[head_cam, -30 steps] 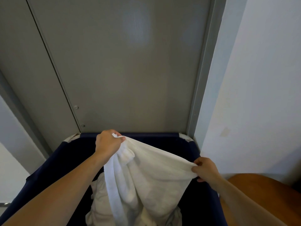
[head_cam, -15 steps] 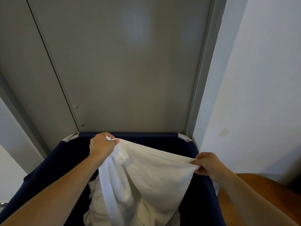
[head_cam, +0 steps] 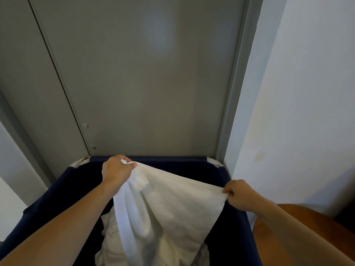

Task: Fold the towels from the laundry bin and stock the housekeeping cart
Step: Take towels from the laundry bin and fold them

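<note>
over the dark blue laundry bin, seen from the head camera: white towel held up by its top hem, stretched between two bare hands. left hand near the bin's far rim, fingers and thumb curled tight round a bunched corner of the hem. right hand lower and nearer the bin's right wall, pinching the other corner between thumb and fingertips, cloth pulled to a small peak at the grip. hem taut, sloping down from left to right; body of the towel hanging below it in loose folds, bunched thicker under the left grip, its lower end down inside the bin. more white laundry heaped in the bin beneath (number of pieces not clear). behind the bin, a grey panelled door with a metal frame; pale wall to the right. low at right, part of a brown rounded surface, just beside the bin's right wall.
</note>
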